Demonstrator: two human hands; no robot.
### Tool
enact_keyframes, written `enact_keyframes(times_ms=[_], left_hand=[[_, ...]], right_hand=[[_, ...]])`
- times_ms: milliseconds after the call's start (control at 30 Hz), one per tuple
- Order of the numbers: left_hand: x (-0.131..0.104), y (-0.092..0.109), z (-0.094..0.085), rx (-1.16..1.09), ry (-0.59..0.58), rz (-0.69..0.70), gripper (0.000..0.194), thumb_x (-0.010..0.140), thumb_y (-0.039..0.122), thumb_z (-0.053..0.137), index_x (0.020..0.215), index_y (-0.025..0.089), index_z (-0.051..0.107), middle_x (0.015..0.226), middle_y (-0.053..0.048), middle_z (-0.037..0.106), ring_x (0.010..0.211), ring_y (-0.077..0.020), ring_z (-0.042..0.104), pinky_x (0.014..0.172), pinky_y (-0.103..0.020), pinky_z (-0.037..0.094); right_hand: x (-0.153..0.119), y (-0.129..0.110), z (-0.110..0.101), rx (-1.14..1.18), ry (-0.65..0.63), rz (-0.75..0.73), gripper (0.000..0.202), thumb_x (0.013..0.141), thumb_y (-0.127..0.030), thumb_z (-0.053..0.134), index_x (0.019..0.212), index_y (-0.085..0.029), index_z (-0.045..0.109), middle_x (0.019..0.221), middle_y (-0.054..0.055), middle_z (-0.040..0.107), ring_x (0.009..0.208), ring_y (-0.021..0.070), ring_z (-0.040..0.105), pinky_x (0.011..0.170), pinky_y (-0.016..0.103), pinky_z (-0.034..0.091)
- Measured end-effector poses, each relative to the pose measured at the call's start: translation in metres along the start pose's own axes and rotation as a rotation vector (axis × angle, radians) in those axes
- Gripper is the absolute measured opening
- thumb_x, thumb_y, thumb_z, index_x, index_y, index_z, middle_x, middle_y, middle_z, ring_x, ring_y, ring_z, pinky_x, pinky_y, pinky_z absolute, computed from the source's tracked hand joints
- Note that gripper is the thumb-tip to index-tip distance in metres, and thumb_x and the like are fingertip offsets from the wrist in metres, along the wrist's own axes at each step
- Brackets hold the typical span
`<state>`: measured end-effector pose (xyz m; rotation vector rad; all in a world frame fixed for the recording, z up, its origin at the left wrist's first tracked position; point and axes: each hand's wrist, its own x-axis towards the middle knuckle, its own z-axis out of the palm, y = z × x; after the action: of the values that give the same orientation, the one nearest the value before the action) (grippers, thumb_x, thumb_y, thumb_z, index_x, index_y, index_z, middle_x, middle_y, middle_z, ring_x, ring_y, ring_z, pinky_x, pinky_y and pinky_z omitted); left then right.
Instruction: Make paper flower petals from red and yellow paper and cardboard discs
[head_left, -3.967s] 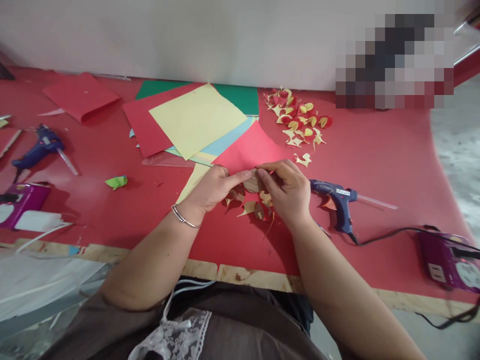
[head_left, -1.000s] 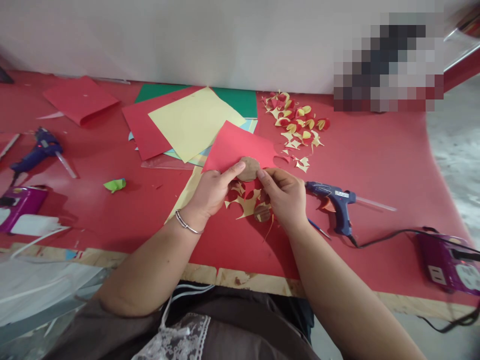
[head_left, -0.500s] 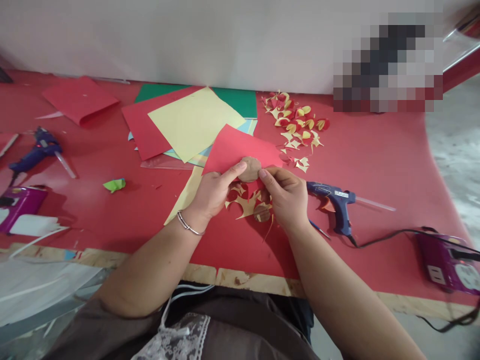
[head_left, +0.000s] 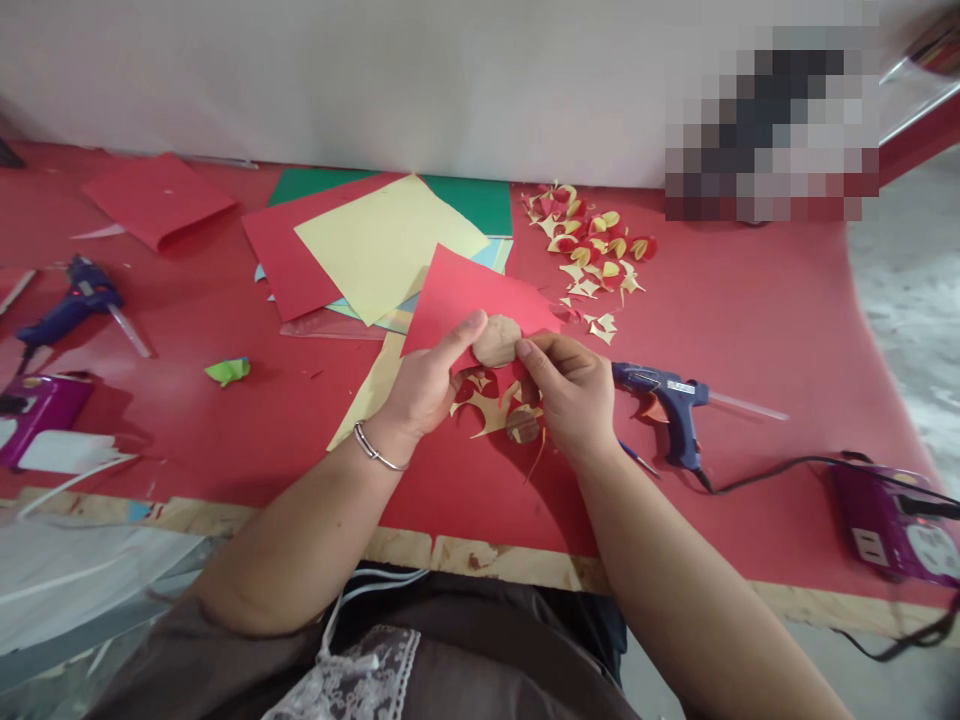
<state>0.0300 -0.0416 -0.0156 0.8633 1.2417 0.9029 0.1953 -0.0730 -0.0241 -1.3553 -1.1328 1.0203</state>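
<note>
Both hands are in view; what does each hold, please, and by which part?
The left hand holds the red sheet by its near edge; the right hand the brown disc by its right edge.

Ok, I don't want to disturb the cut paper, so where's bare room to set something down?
Broadest: red tabletop beyond the right-side glue gun, right of the paper petals. Smaller: between the green scrap and left forearm. Crowded: the left hand, right hand and red sheet over scraps; overlapping sheets behind.

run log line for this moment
left hand: holding red paper | right hand: pinching brown disc at edge | blue glue gun: beside right hand
</note>
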Motion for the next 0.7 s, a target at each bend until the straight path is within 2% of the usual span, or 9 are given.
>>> enact_keyframes(times_ms=[133,233,300,433,567,700], left_hand=[[0.000,-0.002,-0.007,0.050,0.035,-0.088,0.047,0.069,0.065,0.095,0.089,0.023,0.087,0.088,-0.007,0.084,0.097,-0.0317,0.079,0.075,-0.036,0.063],[0.002,-0.002,-0.012,0.157,0.068,-0.137,0.049,0.068,0.069,0.093,0.090,0.026,0.089,0.100,-0.007,0.086,0.110,-0.0348,0.077,0.086,-0.040,0.062],[0.004,-0.004,-0.014,0.204,0.073,-0.120,0.049,0.071,0.071,0.092,0.096,0.028,0.089,0.110,-0.006,0.086,0.120,-0.0359,0.074,0.099,-0.043,0.060],[0.009,-0.010,-0.014,0.133,0.021,0.056,0.042,0.079,0.064,0.089,0.105,0.031,0.088,0.122,-0.004,0.084,0.131,-0.0343,0.071,0.115,-0.044,0.052],[0.014,-0.014,-0.009,-0.031,0.033,0.268,0.038,0.084,0.053,0.089,0.113,0.028,0.085,0.129,-0.005,0.082,0.130,-0.0310,0.072,0.116,-0.042,0.052],[0.015,-0.015,-0.006,-0.091,0.044,0.331,0.039,0.083,0.047,0.091,0.114,0.024,0.084,0.128,-0.008,0.081,0.127,-0.0316,0.073,0.114,-0.044,0.054]], right_hand=[[0.000,0.002,0.000,-0.029,-0.005,-0.031,0.035,0.092,-0.053,0.076,0.077,-0.022,0.071,0.052,-0.004,0.059,0.044,0.0116,0.051,0.047,0.026,0.039],[0.000,0.005,0.000,-0.102,0.024,-0.052,0.032,0.093,-0.050,0.075,0.078,-0.022,0.072,0.054,-0.005,0.060,0.046,0.0116,0.052,0.050,0.026,0.041],[0.001,0.007,0.000,-0.146,0.039,-0.055,0.032,0.093,-0.050,0.074,0.079,-0.021,0.073,0.054,-0.005,0.060,0.047,0.0117,0.052,0.051,0.026,0.041],[0.003,0.007,-0.001,-0.204,0.040,-0.048,0.031,0.092,-0.050,0.073,0.080,-0.021,0.074,0.055,-0.004,0.061,0.049,0.0126,0.055,0.054,0.026,0.043],[0.003,0.004,-0.002,-0.230,0.018,-0.038,0.030,0.091,-0.049,0.073,0.082,-0.021,0.074,0.058,-0.004,0.064,0.050,0.0134,0.057,0.056,0.028,0.045],[0.001,0.003,-0.003,-0.273,-0.014,-0.039,0.029,0.092,-0.048,0.072,0.083,-0.021,0.075,0.059,-0.003,0.066,0.053,0.0146,0.061,0.060,0.028,0.047]])
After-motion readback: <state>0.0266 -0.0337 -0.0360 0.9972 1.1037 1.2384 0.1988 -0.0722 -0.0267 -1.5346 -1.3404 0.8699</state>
